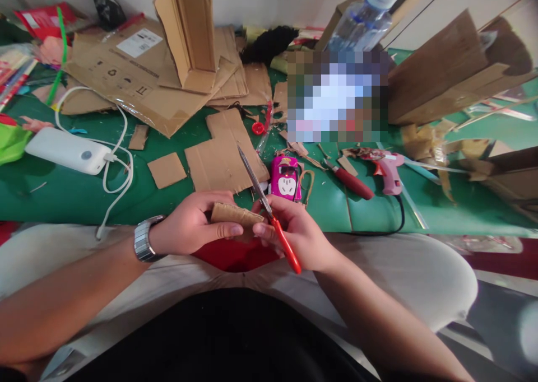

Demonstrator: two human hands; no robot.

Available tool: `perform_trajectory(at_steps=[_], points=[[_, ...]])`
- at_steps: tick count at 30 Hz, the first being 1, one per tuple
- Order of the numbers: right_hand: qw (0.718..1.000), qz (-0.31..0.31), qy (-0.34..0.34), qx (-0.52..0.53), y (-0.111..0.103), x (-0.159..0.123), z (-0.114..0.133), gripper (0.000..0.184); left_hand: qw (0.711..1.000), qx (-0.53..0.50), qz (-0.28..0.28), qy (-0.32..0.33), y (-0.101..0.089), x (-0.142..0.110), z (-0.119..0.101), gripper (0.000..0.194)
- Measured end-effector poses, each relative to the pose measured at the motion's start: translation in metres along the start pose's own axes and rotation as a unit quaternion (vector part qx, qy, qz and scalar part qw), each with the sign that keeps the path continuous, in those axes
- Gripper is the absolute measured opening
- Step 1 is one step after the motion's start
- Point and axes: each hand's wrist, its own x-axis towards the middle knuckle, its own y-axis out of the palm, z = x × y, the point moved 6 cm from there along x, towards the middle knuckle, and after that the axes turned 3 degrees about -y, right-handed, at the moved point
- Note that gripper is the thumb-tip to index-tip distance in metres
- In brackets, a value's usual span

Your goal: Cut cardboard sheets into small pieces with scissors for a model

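Note:
My left hand (197, 222), with a metal watch on the wrist, grips a small piece of cardboard (235, 214) between thumb and fingers above my lap. On the other end of this piece press the thumb and fingertips of my right hand (298, 231). Scissors (258, 189) with red handles also rest in my right hand, their blades together and pointing up and away to the left. Just beyond the hands lie an L-shaped cardboard sheet (222, 158), a smaller cardboard square (167, 170) and a pink power socket (286, 177).
A white power bank (67, 149) with a cable lies left. Behind are a flattened carton (126, 74) and a standing cardboard piece (197, 35). Rightward are a red-handled tool (353, 181), a pink glue gun (390, 172), a plastic bottle (357, 26) and a cardboard box (445, 68).

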Motion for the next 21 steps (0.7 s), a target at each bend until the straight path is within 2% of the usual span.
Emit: perform_trajectory(at_steps=[3, 7, 13, 17, 19, 21], points=[[0.999, -0.001, 0.019, 0.032, 0.0, 0.004, -0.005, 0.046, 0.997, -0.067, 0.019, -0.044, 0.003, 0.001, 0.007, 0.035], [0.998, -0.013, 0.026, 0.047, 0.0, 0.007, -0.01, 0.047, 0.99, -0.122, 0.009, -0.076, 0.004, 0.003, 0.013, 0.032], [0.998, -0.059, -0.016, 0.027, -0.005, 0.009, -0.013, 0.042, 0.985, -0.149, 0.006, -0.091, 0.013, 0.003, 0.016, 0.024], [0.997, -0.074, -0.033, -0.012, -0.003, 0.008, -0.013, 0.04, 0.988, -0.127, -0.009, -0.089, 0.016, 0.002, 0.018, 0.029], [0.996, -0.084, -0.034, -0.015, -0.003, 0.006, -0.011, 0.04, 0.993, -0.098, -0.004, -0.07, 0.009, 0.002, 0.014, 0.037], [0.993, -0.112, -0.035, -0.01, -0.009, 0.003, -0.006, 0.04, 0.997, -0.056, 0.024, -0.036, -0.002, 0.001, 0.0, 0.049]])
